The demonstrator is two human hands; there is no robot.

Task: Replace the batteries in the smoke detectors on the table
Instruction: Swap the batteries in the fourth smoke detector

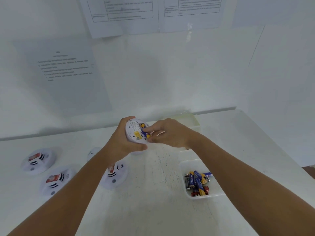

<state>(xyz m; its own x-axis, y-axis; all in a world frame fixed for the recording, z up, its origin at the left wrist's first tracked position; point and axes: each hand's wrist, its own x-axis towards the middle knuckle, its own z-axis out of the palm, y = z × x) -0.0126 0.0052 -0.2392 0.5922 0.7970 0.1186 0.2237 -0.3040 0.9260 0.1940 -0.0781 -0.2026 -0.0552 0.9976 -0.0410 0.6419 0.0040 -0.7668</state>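
Left hand [125, 144] grips round white plastic smoke detector [135, 132], raised above white surface [162, 193] at 12 o'clock, back tilted toward viewer, likely exposing compartment. Right hand [167, 133] fingers [150, 130] pinch blue-yellow battery [144, 133] there. White tray of loose batteries [198, 183] at 4 o'clock, within reach; three detectors [53, 181] at 8 o'clock.

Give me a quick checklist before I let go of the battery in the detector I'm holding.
1. Left hand grips the round white smoke detector firmly: ok.
2. Right hand fingers on the blue-and-yellow battery in the bay: ok.
3. Battery fully seated: cannot tell.
4. Polarity correct: cannot tell.
5. Spare batteries within reach in the white rectangular tray: ok.
6. Three other white detectors waiting on the table: ok.
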